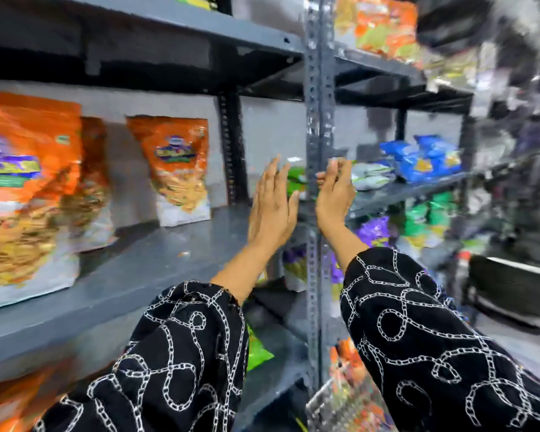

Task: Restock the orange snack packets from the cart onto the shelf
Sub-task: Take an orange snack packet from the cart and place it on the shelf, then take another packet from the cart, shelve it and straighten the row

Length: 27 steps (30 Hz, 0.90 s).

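Orange snack packets stand upright on the grey shelf [144, 263]: a large one [22, 188] at the far left, another [91, 182] behind it, and one [176, 169] further right against the back wall. My left hand [273, 210] is raised over the shelf's right end, fingers apart and holding nothing. My right hand [334, 194] hangs just right of the slotted upright post [318, 120], fingers loosely curled and empty. More orange packets [348, 363] lie in the wire cart [325, 403] at the bottom, partly hidden by my right sleeve.
Blue packets [424, 157] and white ones [371, 176] lie on the neighbouring shelf to the right. Green and purple packets [378, 229] fill lower shelves. Orange-green packets [384, 23] sit on the top right shelf. A black crate [512, 288] stands at the right. The view is motion-blurred.
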{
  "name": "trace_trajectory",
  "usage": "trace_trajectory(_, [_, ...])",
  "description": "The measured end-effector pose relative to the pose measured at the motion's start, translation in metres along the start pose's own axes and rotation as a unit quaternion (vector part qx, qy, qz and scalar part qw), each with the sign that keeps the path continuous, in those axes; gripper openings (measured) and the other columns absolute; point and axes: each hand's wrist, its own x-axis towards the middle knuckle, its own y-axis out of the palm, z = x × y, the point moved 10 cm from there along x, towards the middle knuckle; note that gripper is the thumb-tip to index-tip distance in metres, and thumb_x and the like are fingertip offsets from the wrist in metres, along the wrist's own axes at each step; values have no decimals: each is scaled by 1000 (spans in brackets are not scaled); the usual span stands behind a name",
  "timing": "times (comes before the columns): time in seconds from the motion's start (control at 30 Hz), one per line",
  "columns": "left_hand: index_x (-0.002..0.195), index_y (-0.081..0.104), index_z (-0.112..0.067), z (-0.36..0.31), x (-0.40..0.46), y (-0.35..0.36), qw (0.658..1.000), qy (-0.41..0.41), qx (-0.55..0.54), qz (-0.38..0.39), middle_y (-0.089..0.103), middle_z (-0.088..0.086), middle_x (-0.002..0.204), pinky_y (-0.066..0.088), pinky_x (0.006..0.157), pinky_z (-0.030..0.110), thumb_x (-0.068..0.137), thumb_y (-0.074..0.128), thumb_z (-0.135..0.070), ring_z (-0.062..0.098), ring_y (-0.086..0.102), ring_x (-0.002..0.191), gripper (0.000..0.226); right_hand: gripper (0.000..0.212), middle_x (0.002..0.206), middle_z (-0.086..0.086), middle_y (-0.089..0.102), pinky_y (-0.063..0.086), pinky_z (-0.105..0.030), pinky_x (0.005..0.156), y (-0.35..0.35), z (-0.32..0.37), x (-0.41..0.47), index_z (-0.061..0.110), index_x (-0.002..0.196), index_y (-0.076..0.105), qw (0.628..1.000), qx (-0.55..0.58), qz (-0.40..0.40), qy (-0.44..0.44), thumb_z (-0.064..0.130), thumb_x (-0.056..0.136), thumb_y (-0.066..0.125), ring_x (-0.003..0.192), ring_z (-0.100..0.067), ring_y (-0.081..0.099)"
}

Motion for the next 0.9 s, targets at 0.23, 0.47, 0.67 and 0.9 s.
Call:
trace_trajectory(0.23, [137,39,1,-110,-57,138,985,12,-146,93,38,18,148,28,117,38,88,46,-16,30,36,138,52,28,75,-9,66,38,-31,65,-162,-79,12,17,83,54,992,-106,-64,-5,30,100,35,71,-28,61])
trace_trajectory(0.47, [139,32,5,-175,-210,307,904,-43,-232,356,33,25,148,24,117,41,88,51,-8,27,31,139,57,15,72,-4,57,37,-34,65,-329,-239,-42,21,85,53,943,-289,-2,167,26,96,45,72,-28,56])
trace_trajectory(0.67, [149,14,-9,-179,-414,407,725,-141,-163,655,31,20,151,33,112,41,92,47,-9,35,38,136,67,23,107,-27,66,47,-42,84,-463,-366,-165,7,108,57,785,-460,122,396,20,93,46,104,-44,60])
trace_trajectory(0.9, [147,18,-7,-188,-564,414,545,-149,-118,817,30,15,153,43,104,35,91,53,-8,32,45,131,66,53,126,-19,55,44,-34,102,-499,-417,-294,9,132,47,646,-435,314,543,37,89,60,127,-39,46])
